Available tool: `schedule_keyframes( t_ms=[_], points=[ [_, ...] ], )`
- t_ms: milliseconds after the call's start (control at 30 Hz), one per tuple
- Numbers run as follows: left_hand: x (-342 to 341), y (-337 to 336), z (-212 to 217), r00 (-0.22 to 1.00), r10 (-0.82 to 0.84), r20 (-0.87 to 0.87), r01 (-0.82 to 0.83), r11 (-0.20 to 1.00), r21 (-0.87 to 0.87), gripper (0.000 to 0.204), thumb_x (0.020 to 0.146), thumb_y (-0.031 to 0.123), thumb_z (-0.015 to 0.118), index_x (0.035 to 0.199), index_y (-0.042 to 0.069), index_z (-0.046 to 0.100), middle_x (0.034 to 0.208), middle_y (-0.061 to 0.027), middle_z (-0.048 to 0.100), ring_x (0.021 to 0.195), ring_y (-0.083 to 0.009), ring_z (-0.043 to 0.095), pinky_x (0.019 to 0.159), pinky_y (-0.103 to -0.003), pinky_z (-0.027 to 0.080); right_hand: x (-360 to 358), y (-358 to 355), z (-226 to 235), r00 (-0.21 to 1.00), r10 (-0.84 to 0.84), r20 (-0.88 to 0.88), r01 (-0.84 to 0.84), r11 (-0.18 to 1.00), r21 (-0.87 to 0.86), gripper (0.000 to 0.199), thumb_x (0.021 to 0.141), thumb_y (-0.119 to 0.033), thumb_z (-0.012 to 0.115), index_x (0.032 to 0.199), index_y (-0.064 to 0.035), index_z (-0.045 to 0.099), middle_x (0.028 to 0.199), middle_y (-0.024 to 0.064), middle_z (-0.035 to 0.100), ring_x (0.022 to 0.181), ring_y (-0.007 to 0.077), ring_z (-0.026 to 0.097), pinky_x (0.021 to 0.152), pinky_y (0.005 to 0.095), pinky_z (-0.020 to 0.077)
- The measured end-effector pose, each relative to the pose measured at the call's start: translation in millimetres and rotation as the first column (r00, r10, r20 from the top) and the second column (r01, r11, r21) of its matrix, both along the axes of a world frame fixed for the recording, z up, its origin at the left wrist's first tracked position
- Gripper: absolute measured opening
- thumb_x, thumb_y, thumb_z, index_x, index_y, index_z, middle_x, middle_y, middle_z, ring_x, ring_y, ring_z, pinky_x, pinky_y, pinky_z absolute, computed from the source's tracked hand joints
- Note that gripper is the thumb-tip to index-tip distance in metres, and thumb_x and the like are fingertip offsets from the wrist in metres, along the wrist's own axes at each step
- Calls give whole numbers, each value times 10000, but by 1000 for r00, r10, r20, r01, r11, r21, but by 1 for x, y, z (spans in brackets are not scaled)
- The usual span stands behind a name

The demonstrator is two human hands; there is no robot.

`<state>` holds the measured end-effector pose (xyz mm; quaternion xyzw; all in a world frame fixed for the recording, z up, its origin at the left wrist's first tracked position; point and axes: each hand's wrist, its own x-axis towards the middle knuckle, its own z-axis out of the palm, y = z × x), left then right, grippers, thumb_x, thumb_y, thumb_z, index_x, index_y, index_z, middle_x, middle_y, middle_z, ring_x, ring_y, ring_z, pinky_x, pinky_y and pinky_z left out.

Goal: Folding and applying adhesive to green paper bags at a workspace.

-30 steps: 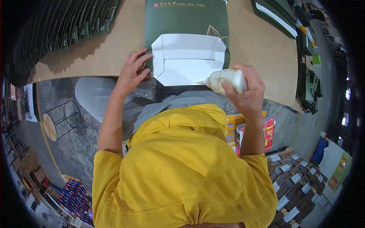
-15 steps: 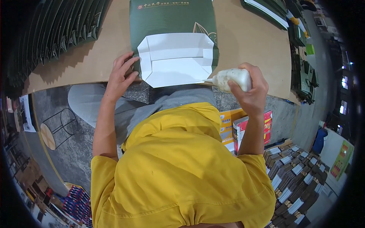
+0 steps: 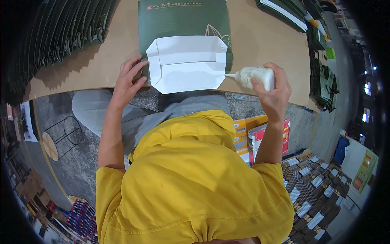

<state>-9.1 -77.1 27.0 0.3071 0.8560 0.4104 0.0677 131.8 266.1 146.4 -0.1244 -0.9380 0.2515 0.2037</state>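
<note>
A green paper bag (image 3: pixel 183 20) lies flat on the brown table, its white bottom flaps (image 3: pixel 187 77) opened out toward me into a shape with slanted corners. My left hand (image 3: pixel 129 77) rests at the bag's left edge, fingers spread, with fingertips touching the paper. In my right hand (image 3: pixel 278 83) is a whitish, stained squeeze bottle (image 3: pixel 256 77) tipped on its side. Its thin nozzle points left, and the tip is at the right edge of the white flaps; whether it touches the paper I cannot tell.
A row of standing green bags (image 3: pixel 61 36) fills the table's far left. More green bags (image 3: pixel 284 14) are stacked at the far right. A round-topped stool (image 3: pixel 50 146) lies on the floor at left. Bundled stacks (image 3: pixel 317 191) and a box (image 3: pixel 258 140) are at lower right.
My right hand has moved the bottle slightly right and up, carrying the nozzle from the near right corner of the flaps to their right edge. My left hand has stayed in place.
</note>
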Motion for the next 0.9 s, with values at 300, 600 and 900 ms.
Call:
schedule_keyframes(
  t_ms=[300,600,900],
  points=[
    [0,-1,-1,1000,-3,-12,3,1000,-1,483,750,47,628,1223,101,548,1308,-105,446,1215,-294,392,1017,-368,349,2,-9,-1,992,122,9,-123,991,55,408,633,-124,744,998,-45,582,906,128,592,800,295,601,699,357,499],
    [0,-2,-2,1000,-5,-31,6,1000,10,468,753,53,624,1213,96,553,1304,-122,445,1215,-305,393,1009,-373,361,-2,-25,-1,984,173,28,-173,985,-24,420,625,-146,755,998,-55,584,880,122,585,786,294,593,686,356,492],
    [0,-4,-7,1000,-25,-12,25,1000,4,491,763,37,631,1241,107,543,1333,-103,413,1236,-278,372,975,-337,392,-16,-58,-10,970,243,-23,-242,946,-214,444,635,-144,761,1027,-53,574,916,108,576,841,265,588,740,347,481]
  ],
)
